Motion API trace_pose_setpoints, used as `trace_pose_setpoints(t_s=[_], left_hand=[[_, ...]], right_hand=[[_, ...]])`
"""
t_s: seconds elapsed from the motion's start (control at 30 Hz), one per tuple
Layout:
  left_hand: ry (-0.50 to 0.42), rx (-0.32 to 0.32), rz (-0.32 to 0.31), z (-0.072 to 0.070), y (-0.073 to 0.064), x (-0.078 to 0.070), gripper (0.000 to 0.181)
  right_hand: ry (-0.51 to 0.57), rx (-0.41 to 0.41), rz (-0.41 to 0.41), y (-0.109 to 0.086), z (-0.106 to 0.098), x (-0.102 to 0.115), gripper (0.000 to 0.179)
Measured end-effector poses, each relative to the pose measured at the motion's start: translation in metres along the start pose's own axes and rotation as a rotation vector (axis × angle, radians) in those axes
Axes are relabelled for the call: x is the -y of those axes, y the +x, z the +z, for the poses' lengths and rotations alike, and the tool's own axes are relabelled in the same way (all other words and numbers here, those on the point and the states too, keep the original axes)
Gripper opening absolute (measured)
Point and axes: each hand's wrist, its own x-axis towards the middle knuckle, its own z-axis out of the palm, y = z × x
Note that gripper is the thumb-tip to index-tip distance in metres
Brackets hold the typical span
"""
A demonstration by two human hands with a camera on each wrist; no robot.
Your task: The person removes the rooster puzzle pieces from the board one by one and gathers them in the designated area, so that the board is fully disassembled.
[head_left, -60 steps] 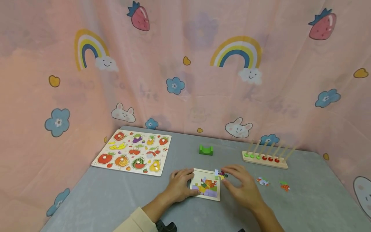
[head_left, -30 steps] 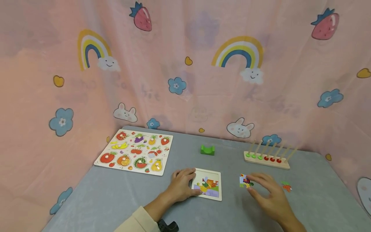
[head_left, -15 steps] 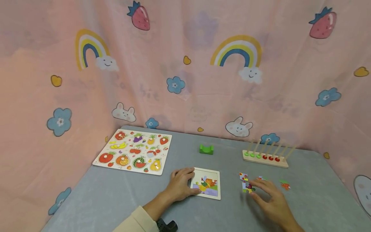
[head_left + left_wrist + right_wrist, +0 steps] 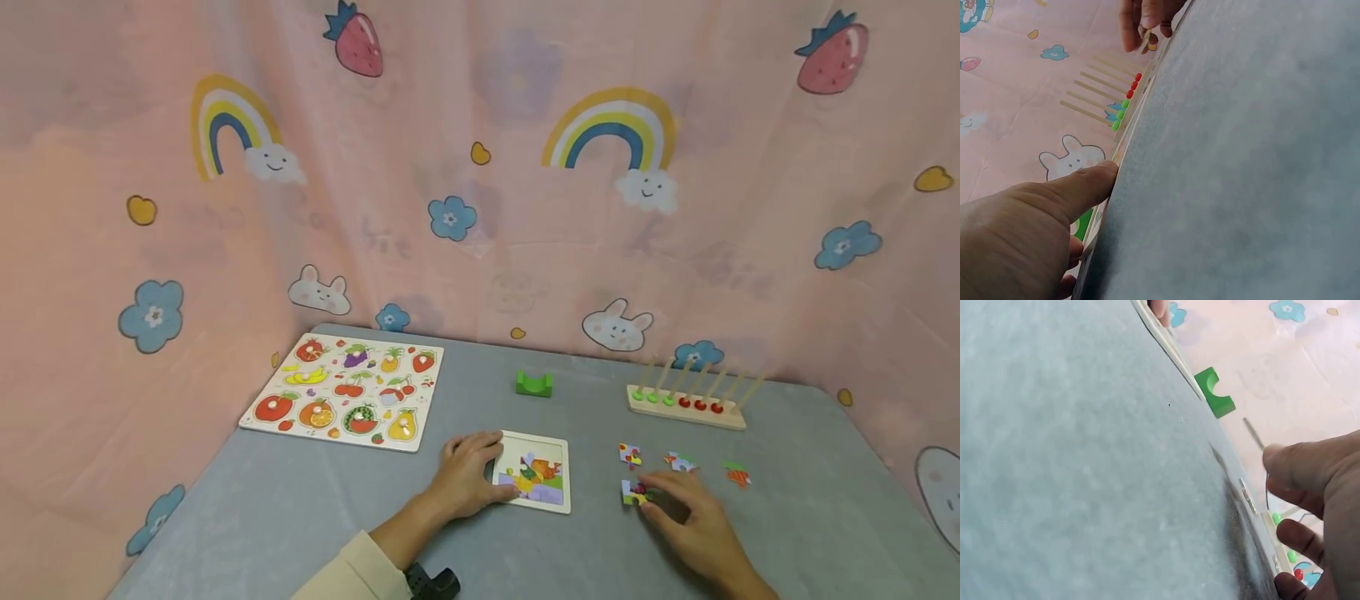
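Note:
My left hand holds a small wooden jigsaw tray at its left side, thumb at the near edge and fingers towards the far corner. Joined pieces with a colourful picture fill the tray's lower part; its upper part shows bare wood. To the right, my right hand pinches a jigsaw piece between thumb and fingers. In the right wrist view that piece appears edge-on, raised over the grey tabletop. Just beyond this hand lie three loose pieces: a left one, a middle one and a carrot-patterned one.
A fruit peg board lies at the back left. Behind the tray stands a green notched block. A wooden peg stand with green and red beads occupies the back right. Pink printed cloth hangs behind the table.
My right hand has carried its piece from the tray's upper right corner to the right, then slightly nearer me, uncovering the loose pieces. The left hand stays on the tray.

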Motion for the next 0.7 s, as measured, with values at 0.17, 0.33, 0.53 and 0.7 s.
trace_pose_setpoints(t_s=[0.17, 0.33, 0.53, 0.7], left_hand=[[0.004, -0.005, 0.002, 0.0006, 0.0002, 0.0012, 0.068], [0.005, -0.001, 0.003, 0.0008, 0.0, 0.0009, 0.067], [0.0, -0.002, 0.001, 0.0003, 0.0005, 0.0001, 0.068], [-0.007, -0.011, 0.009, -0.0005, 0.001, -0.0002, 0.068]], right_hand=[[-0.011, -0.004, -0.033, -0.0002, 0.0031, -0.0011, 0.039], [-0.048, -0.015, -0.065, -0.0016, 0.0051, -0.004, 0.039], [-0.172, 0.014, 0.01, -0.0021, 0.0052, -0.0042, 0.036], [-0.26, 0.065, 0.092, -0.0019, 0.0041, -0.002, 0.035]])
